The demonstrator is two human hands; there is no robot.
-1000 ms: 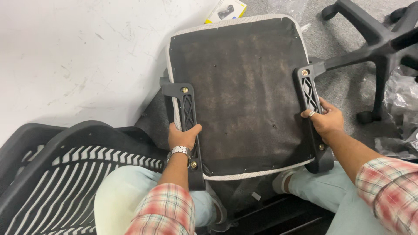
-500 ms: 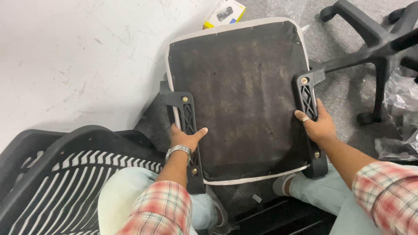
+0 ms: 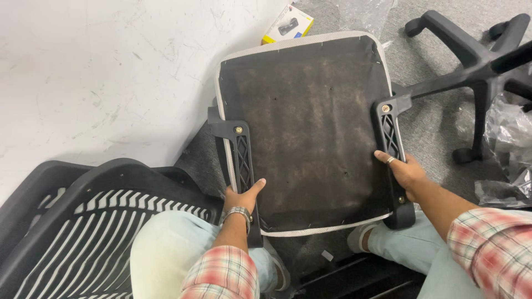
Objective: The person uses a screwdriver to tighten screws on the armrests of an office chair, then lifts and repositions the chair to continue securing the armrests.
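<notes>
An upturned office chair seat (image 3: pixel 307 127) with a dark fabric underside and pale trim rests against my knees. A black plastic armrest bracket (image 3: pixel 240 158) is bolted along its left edge and another bracket (image 3: pixel 390 141) along its right edge. My left hand (image 3: pixel 242 196), with a metal watch on the wrist, grips the lower part of the left bracket. On the right bracket's lower part my right hand (image 3: pixel 403 173), wearing a ring, is wrapped.
A black mesh chair back (image 3: pixel 83 221) lies at the lower left. A black star-shaped chair base (image 3: pixel 471 61) with castors stands at the upper right, beside crumpled clear plastic (image 3: pixel 510 160). A small yellow box (image 3: pixel 287 23) lies by the white wall (image 3: pixel 100 72).
The seat sits a little lower and closer in view. Both hands have slid slightly down along their brackets and keep hold of them.
</notes>
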